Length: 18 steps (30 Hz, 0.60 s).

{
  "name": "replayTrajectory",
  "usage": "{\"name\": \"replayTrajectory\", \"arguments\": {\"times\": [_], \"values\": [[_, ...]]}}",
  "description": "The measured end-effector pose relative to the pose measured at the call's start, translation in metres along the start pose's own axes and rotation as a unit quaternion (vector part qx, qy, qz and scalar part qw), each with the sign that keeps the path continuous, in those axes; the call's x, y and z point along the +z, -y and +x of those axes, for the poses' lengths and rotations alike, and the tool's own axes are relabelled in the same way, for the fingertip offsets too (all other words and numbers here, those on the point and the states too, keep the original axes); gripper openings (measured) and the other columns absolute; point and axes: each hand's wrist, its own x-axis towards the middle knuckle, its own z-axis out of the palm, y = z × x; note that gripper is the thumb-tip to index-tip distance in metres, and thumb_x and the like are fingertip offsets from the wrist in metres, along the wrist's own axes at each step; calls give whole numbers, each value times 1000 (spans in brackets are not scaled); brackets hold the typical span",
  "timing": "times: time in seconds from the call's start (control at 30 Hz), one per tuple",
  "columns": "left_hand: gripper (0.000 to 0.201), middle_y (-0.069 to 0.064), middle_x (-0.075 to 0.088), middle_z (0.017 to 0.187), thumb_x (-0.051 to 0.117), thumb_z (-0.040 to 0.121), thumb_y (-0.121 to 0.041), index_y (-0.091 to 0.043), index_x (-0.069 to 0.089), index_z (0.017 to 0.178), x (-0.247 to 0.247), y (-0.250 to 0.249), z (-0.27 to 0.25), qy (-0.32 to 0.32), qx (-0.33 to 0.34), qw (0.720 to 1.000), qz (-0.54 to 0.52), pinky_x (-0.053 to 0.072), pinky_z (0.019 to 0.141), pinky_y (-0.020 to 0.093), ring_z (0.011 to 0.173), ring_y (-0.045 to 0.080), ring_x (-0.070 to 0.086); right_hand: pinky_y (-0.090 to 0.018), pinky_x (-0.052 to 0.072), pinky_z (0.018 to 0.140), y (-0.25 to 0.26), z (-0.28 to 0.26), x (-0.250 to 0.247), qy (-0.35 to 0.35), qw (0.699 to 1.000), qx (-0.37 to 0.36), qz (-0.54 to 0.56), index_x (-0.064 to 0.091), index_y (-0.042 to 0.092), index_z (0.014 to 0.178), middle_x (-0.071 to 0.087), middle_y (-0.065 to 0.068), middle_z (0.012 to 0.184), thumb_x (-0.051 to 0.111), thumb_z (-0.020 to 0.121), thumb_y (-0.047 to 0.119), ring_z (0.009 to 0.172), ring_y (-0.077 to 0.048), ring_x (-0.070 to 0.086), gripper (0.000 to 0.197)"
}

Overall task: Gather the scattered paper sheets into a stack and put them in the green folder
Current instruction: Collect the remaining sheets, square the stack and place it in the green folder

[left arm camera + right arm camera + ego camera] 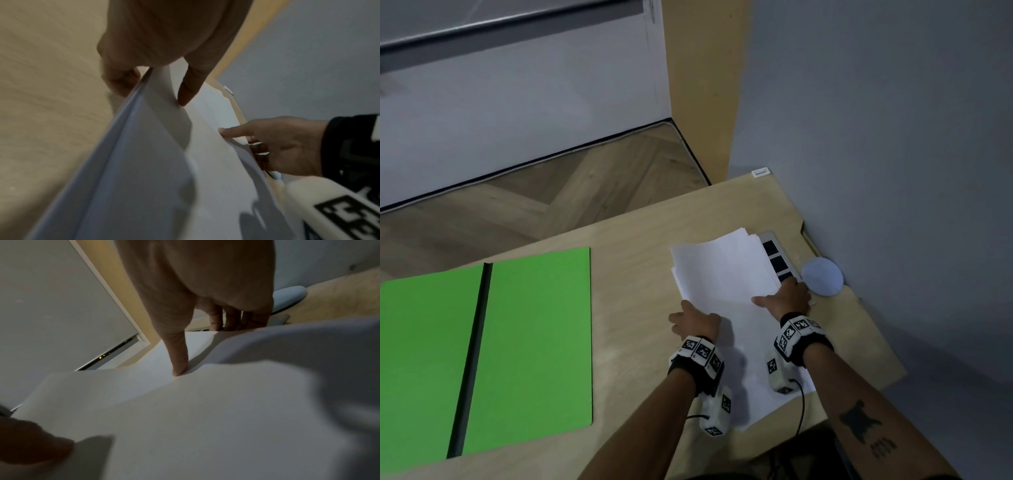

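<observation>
A light wooden desk fills the lower part of the head view and carries everything else. The green folder lies open flat on the desk, well to the left of the paper stack, its two green covers split by a dark spine; no writing shows on it. The stack of white paper sheets lies roughly gathered, its far edges still fanned and uneven, and the sheets look blank. The left hand pinches the stack's left edge: in the left wrist view the thumb presses on top while the curled fingers go under the lifted edge. The right hand pinches the stack's right edge the same way, thumb on top and fingers below. Both wrists wear bands with black-and-white square marker patterns, no readable text. Just beyond the stack's right edge, a grey socket strip is set in the desk, and a round pale-blue pad lies beside it. A small white label sits at the desk's far corner, its print too small to read.
</observation>
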Motion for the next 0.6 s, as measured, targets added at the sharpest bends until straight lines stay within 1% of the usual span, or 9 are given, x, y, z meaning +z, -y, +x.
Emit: {"name": "replayTrajectory", "arguments": {"times": [0.07,0.17,0.23,0.3,0.33,0.43,0.5,0.53,0.6], "values": [[45,18,36,121,68,79,-19,-7,43,114,-4,4,1,4,26,1000,-13,48,80,41,103,39,47,-52,43,106,-1,-1,0,-6,1000,-5,4,38,1,143,43,-22,148,92,65,44,138,-40,40,104],[46,20,53,117,69,80,-13,-5,45,118,-14,6,6,15,49,996,-79,45,70,33,84,29,50,-53,40,107,1,-3,-1,-10,1000,-3,-1,36,1,143,41,-21,149,91,68,42,140,-39,37,102],[62,20,57,117,72,79,-9,-6,37,130,-18,4,6,18,30,990,-140,45,72,31,86,29,53,-54,38,107,4,-5,0,-9,1000,-1,-7,35,2,144,39,-20,151,90,68,42,142,-39,35,101],[78,24,55,122,74,78,-8,-7,28,141,-21,3,6,13,1,983,-183,47,77,33,97,35,58,-54,38,107,4,-6,2,-10,1000,0,-15,35,4,144,37,-19,151,89,69,44,142,-38,33,101],[78,24,55,124,74,79,-9,-8,28,142,-22,3,5,14,-3,983,-184,46,77,33,103,36,59,-54,38,107,4,-6,3,-12,1000,-1,-20,35,5,144,37,-18,151,88,69,45,142,-38,33,101],[60,17,59,125,72,81,-11,-6,43,134,-22,3,8,30,15,989,-143,44,76,27,108,34,59,-54,40,108,5,-7,4,-15,999,0,-30,34,5,144,36,-18,151,87,70,46,141,-37,33,100],[48,16,62,123,72,81,-14,-3,54,124,-20,1,10,37,26,991,-123,45,76,28,108,33,60,-55,39,109,7,-7,4,-12,999,2,-29,33,6,145,35,-17,152,87,70,45,142,-36,32,101],[44,17,61,124,73,81,-17,-3,58,120,-19,0,10,34,31,993,-106,47,78,30,108,34,59,-55,38,109,7,-7,5,-12,1000,3,-28,32,6,146,34,-17,153,87,71,45,143,-37,31,101],[40,18,51,126,72,80,-23,-6,63,115,-16,-1,9,11,34,998,-50,46,88,36,111,39,52,-56,37,110,6,-6,5,-13,1000,4,-26,31,5,146,33,-18,153,87,71,44,143,-37,30,101]]}}
